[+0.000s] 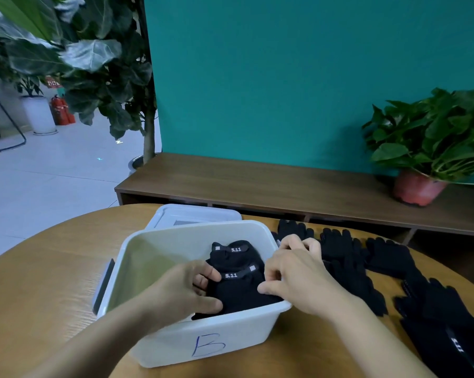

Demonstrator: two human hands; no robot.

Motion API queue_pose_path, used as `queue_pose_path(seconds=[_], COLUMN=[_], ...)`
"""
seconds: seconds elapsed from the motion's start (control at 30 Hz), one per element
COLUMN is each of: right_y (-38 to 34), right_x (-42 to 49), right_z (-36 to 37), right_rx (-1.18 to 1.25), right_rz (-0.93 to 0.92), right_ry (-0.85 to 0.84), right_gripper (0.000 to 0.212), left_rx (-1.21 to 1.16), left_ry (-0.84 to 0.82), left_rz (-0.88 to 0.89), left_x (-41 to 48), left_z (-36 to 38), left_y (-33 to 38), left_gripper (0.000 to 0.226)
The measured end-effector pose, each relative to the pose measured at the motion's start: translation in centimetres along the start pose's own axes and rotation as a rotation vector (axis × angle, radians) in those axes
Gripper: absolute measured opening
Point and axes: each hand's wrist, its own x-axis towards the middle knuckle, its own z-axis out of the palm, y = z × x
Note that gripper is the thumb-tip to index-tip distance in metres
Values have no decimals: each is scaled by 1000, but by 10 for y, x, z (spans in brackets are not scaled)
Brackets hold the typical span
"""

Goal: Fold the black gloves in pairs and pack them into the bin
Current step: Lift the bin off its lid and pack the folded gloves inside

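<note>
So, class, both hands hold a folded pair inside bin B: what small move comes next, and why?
Probably release the folded gloves: left hand and right hand grip them low inside the white bin, while loose gloves wait on the table.

Wall: flat teal panel [257, 77] across the back
Floor: pale glossy tiles [53, 173], brightly lit, at left
Furniture: long low wooden shelf [257, 184] against the wall; round wooden table [39, 282] in front; black metal frame [9, 126] far left
Plants: leafy tree [80, 55] at the wall's left edge; green plant [435, 137] in a pink pot [417, 188] on the shelf; white planter [39, 114]
Other: red fire extinguishers [61, 110] beside the planter
</note>
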Motion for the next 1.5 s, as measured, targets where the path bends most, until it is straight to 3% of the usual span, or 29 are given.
queue_pose_path(seconds=[0.2, 0.33, 0.47, 0.53, 0.67, 0.87, 1.0, 1.17, 1.5], right_y=[7, 2, 0, 3, 7, 11, 12, 16, 41], right_x=[-2, 5, 13, 11, 9, 18, 12, -8, -87], right_z=[-16, -16, -10, -10, -10, -5, -7, -8, 11], right_rx=[162, -30, -196, -134, -26, -77, 89, 275, 571], right_rz=[-24, -81, -154, -152, -136, -96, -53, -17, 101], right_ry=[-140, -205, -201, -198, -230, -263, -244, -149, 373], right_gripper=[7, 14, 13, 17, 46, 44, 41, 34, 33], left_rx=[316, 521, 673, 695, 690, 699, 548, 211, 266], left_ry=[-37, -162, -231, -243, -274, -281, -264, -193, -56], left_rz=[295, 332, 293, 305, 313, 311, 330, 340, 576], left_x=[6, 13, 18, 20, 23, 31, 29, 20, -4], left_z=[-12, -3, 0, 1, 2, 3, -5, -7, 64], left_y=[-14, -6, 2, 1, -6, -10, -10, 3, 55], left_gripper=[41, 60, 63, 63, 64, 64, 64, 47, 44])
